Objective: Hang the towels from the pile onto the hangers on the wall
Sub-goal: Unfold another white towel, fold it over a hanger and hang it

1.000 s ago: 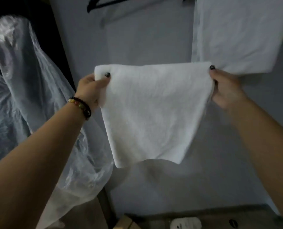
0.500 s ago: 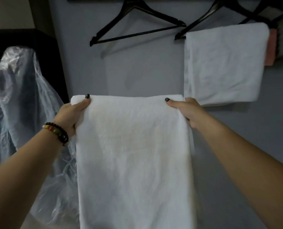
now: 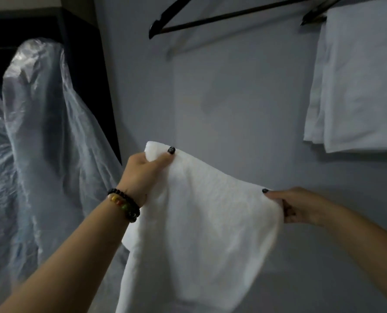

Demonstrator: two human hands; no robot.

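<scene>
Towel in hand: the white towel (image 3: 201, 222) hangs at about 6 o'clock in the view, below the empty black hanger (image 3: 222, 18); half a second ago its top edge was level, now it slopes down from left to right.
Left hand: the left hand (image 3: 143, 175) pinches the upper left corner, thumb on the front, and has risen.
Right hand: the right hand (image 3: 298, 205) grips the right corner and has dropped lower.
Hanger: free, at 12 o'clock, well above the towel.
Already hung: a folded white towel (image 3: 357, 86) drapes from the next hanger (image 3: 314, 14) at 2 o'clock.
Meaning: likely the left corner leads up toward the empty bar; the drape is not yet begun.
Left side: clear plastic covers (image 3: 36, 132) at 9 o'clock.
</scene>
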